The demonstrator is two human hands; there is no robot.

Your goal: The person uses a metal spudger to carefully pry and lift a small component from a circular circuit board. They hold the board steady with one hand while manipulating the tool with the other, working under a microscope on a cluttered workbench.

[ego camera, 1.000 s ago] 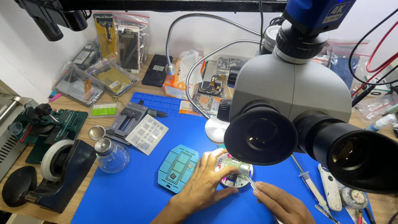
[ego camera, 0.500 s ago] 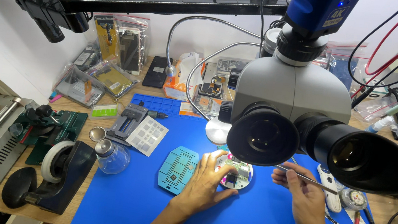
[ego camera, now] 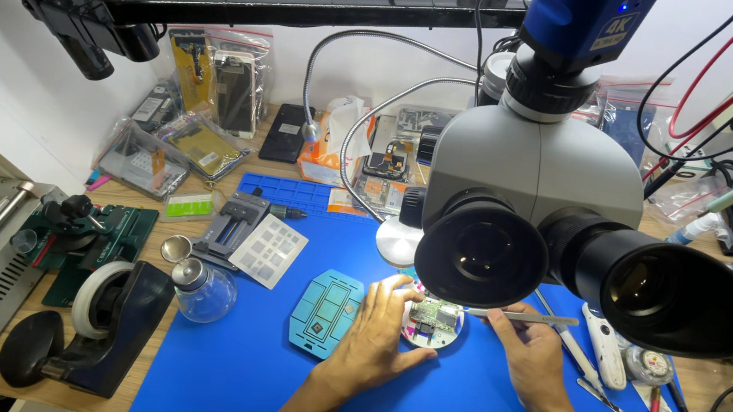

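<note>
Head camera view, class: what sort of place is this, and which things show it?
Most likely an electronics repair bench. A stereo microscope hangs over a blue work mat; the left hand steadies a small circuit board while the right hand holds tweezers to it.

L hand (ego camera: 377, 336) flat, palm down, fingers spread fwd, thumb out to the right. R hand (ego camera: 535, 352) in pinch grip, fingers curled, forearm angled in.

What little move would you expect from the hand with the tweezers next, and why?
Probably lowering the tweezers tip onto the small circuit board. The right hand holds them pointing at it, while the left hand steadies the round holder under the microscope.
</note>
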